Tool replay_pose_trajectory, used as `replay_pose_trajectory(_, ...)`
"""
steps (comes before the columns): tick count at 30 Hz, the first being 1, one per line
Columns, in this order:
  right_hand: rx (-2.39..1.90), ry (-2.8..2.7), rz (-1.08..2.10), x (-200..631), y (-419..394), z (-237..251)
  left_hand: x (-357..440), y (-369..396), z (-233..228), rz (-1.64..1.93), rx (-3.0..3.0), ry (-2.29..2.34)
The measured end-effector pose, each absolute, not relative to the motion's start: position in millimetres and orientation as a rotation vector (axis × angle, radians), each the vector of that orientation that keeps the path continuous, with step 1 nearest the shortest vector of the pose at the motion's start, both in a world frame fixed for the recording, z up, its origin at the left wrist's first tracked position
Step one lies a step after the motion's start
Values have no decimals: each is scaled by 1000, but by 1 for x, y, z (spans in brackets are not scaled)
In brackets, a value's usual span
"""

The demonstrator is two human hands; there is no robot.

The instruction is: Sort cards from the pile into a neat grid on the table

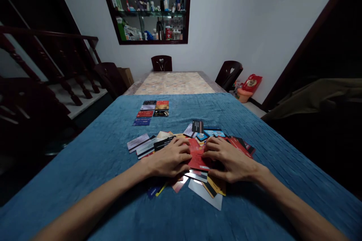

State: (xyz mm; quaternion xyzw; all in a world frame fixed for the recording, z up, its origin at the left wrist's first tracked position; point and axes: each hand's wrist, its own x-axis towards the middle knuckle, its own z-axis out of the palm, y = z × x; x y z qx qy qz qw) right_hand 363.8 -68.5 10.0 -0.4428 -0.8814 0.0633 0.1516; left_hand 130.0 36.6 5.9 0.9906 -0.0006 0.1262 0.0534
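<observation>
A loose pile of overlapping plastic cards lies spread over the blue cloth in front of me. My left hand [174,157] rests on the pile's left part, fingers bent and a little apart, at the edge of a red card [199,160]. On the other side of that card my right hand [230,160] lies on the pile with its fingers spread. A black card [163,144] pokes out beside my left hand. Silver [206,194] and yellow [217,184] cards stick out toward me. Dark red cards [240,146] fan out past my right hand. Cards under the palms are hidden.
Beyond the pile, several cards lie in two neat columns, among them a blue card [141,121] and a red card [145,113]. The blue cloth [107,150] covers the table's near part. Dark chairs [229,75] stand around the far end.
</observation>
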Motion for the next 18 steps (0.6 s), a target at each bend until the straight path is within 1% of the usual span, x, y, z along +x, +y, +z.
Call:
replay_pose_trajectory(5, -1233, -2504, 207, 362, -70, 14, 129, 36, 8, 411, 2993, -49)
replay_pose_trajectory(12, -1201, -2473, 219, 362, -70, 15, 130, 34, 14, 543, 2920, -96)
replay_pose_trajectory(18, -1198, -2410, 167, 365, -67, 12, 130, 40, 11, 643, 2832, -29)
